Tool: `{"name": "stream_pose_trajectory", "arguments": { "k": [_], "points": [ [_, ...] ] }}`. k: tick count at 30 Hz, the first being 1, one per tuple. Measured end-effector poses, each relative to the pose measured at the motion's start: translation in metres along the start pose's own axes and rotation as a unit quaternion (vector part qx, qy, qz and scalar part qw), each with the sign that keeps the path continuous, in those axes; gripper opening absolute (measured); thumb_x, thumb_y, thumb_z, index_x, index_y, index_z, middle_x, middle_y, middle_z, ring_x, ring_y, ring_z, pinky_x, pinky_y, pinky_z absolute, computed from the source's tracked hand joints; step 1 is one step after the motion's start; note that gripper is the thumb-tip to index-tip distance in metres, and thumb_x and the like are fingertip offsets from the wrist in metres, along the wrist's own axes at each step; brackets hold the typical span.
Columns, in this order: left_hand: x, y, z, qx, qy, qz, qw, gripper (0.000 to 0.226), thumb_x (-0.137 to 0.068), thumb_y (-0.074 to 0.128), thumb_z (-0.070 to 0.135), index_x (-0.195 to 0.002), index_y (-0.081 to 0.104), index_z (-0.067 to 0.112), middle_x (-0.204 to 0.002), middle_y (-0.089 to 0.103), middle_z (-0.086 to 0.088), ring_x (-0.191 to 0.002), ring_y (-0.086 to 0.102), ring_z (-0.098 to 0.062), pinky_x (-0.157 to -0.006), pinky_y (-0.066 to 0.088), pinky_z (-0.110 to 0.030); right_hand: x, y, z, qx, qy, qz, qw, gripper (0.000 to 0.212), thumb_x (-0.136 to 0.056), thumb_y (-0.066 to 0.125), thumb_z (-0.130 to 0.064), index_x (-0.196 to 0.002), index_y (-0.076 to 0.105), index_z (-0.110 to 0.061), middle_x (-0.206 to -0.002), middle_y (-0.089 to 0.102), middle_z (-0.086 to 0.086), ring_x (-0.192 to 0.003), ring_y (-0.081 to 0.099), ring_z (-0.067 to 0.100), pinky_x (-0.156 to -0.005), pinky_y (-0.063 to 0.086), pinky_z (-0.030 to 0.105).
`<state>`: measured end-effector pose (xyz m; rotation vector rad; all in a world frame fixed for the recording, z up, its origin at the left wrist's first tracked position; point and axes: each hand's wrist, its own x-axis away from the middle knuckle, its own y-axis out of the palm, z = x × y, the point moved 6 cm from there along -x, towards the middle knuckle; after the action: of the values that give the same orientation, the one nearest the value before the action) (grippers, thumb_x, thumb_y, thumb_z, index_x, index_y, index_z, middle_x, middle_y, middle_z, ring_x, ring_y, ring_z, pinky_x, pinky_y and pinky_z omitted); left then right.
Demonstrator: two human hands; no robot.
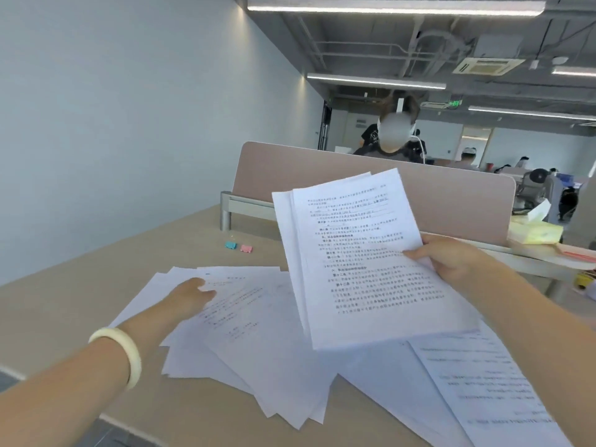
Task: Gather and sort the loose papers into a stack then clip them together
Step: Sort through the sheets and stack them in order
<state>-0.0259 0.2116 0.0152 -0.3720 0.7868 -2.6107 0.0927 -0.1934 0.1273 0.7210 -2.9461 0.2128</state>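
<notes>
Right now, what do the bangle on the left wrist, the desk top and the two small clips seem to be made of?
The bangle: creamy, smooth, softly glossy, so perhaps jade, or glass or resin. The desk top: flat, matte, even light wood tone, probably laminate. The teal clip and pink clip: too small to tell; the pastel colour suggests painted metal or plastic.

Worktop [80, 301]: pale wood-tone, bare at near left. Far edge carries a dusty-pink divider panel [451, 201], upright, rounded corners, seated in a grey metal rail with a short post [225, 216] at its left end. Yellow tissue pack [535, 232] at right, just beside the panel's end, one tissue sticking up. One person [392, 151] seated behind the panel. Left wall [129, 108] plain pale blue. Ceiling open, grey: strip lights [393, 6], cassette air unit [487, 66], green exit sign [454, 104].
</notes>
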Motion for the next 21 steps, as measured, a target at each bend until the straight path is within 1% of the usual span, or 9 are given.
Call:
{"name": "stream_pose_trajectory", "arguments": {
  "k": [2, 4, 7, 9, 11, 13, 15, 18, 21],
  "points": [
    [0.009, -0.008, -0.017, 0.153, -0.063, -0.024, 0.986, 0.058, -0.096, 0.052, 0.029, -0.145, 0.031, 0.007, -0.147, 0.038, -0.015, -0.131, 0.043, -0.034, -0.094, 0.042, -0.039, -0.026, 0.039, 0.02, -0.001, 0.017, -0.04, 0.999, 0.039, -0.081, 0.059, 0.006, -0.119, 0.059, 0.0, -0.109, 0.071, 0.012, -0.08, 0.074, 0.021, -0.067, 0.06, 0.032],
    [0.019, -0.012, -0.028, 0.246, -0.096, -0.04, 0.964, 0.06, -0.094, 0.054, 0.034, -0.143, 0.034, 0.007, -0.145, 0.038, -0.019, -0.127, 0.045, -0.035, -0.089, 0.046, -0.043, -0.048, 0.078, 0.047, 0.035, 0.055, -0.105, 0.992, 0.035, -0.09, 0.044, 0.01, -0.116, 0.061, -0.007, -0.111, 0.071, 0.008, -0.088, 0.073, 0.02, -0.07, 0.06, 0.032],
    [0.028, -0.01, -0.035, 0.305, -0.115, -0.048, 0.944, 0.057, -0.092, 0.057, 0.034, -0.139, 0.039, 0.008, -0.143, 0.038, -0.019, -0.128, 0.044, -0.033, -0.09, 0.047, -0.045, -0.08, 0.114, 0.086, 0.13, 0.125, -0.142, 0.973, 0.036, -0.086, 0.056, 0.008, -0.119, 0.061, -0.006, -0.114, 0.071, 0.009, -0.102, 0.068, 0.027, -0.089, 0.055, 0.045],
    [0.03, -0.008, -0.035, 0.318, -0.115, -0.054, 0.94, 0.057, -0.091, 0.059, 0.031, -0.139, 0.039, 0.009, -0.145, 0.036, -0.018, -0.132, 0.041, -0.031, -0.093, 0.045, -0.045, -0.094, 0.125, 0.097, 0.231, 0.137, -0.122, 0.955, 0.045, -0.079, 0.064, 0.004, -0.123, 0.059, -0.004, -0.125, 0.064, 0.012, -0.114, 0.061, 0.031, -0.1, 0.047, 0.047],
    [0.032, -0.006, -0.033, 0.317, -0.109, -0.061, 0.94, 0.054, -0.092, 0.059, 0.028, -0.139, 0.04, 0.009, -0.146, 0.035, -0.016, -0.134, 0.038, -0.028, -0.097, 0.043, -0.044, -0.104, 0.134, 0.097, 0.29, 0.117, -0.099, 0.945, 0.034, -0.084, 0.061, 0.004, -0.115, 0.06, -0.01, -0.123, 0.064, 0.011, -0.114, 0.061, 0.029, -0.097, 0.048, 0.041],
    [0.029, -0.004, -0.032, 0.313, -0.1, -0.065, 0.942, 0.04, -0.093, 0.057, 0.026, -0.13, 0.048, 0.012, -0.143, 0.04, -0.011, -0.135, 0.038, -0.025, -0.1, 0.041, -0.043, -0.107, 0.139, 0.096, 0.304, 0.121, -0.091, 0.941, 0.029, -0.086, 0.061, 0.002, -0.107, 0.06, -0.018, -0.113, 0.067, 0.004, -0.111, 0.062, 0.027, -0.097, 0.049, 0.039],
    [0.027, -0.001, -0.032, 0.31, -0.095, -0.078, 0.943, 0.027, -0.094, 0.055, 0.026, -0.119, 0.056, 0.015, -0.137, 0.047, -0.005, -0.133, 0.04, -0.023, -0.102, 0.04, -0.041, -0.11, 0.138, 0.098, 0.301, 0.138, -0.085, 0.94, 0.03, -0.084, 0.064, -0.002, -0.109, 0.06, -0.017, -0.113, 0.067, 0.004, -0.112, 0.061, 0.027, -0.098, 0.049, 0.039],
    [0.025, 0.002, -0.033, 0.299, -0.087, -0.081, 0.947, 0.035, -0.095, 0.053, 0.026, -0.127, 0.054, 0.013, -0.136, 0.053, -0.002, -0.132, 0.041, -0.021, -0.099, 0.039, -0.037, -0.109, 0.138, 0.099, 0.287, 0.183, -0.09, 0.936, 0.033, -0.082, 0.068, -0.006, -0.112, 0.058, -0.016, -0.117, 0.064, 0.01, -0.111, 0.059, 0.027, -0.096, 0.047, 0.037],
    [0.024, 0.003, -0.035, 0.302, -0.091, -0.077, 0.946, 0.039, -0.094, 0.055, 0.025, -0.13, 0.052, 0.01, -0.135, 0.055, -0.003, -0.13, 0.045, -0.02, -0.094, 0.041, -0.035, -0.105, 0.142, 0.101, 0.274, 0.212, -0.13, 0.929, 0.034, -0.083, 0.07, -0.007, -0.113, 0.057, -0.018, -0.116, 0.065, 0.006, -0.108, 0.059, 0.027, -0.095, 0.05, 0.04]
  ]
}}
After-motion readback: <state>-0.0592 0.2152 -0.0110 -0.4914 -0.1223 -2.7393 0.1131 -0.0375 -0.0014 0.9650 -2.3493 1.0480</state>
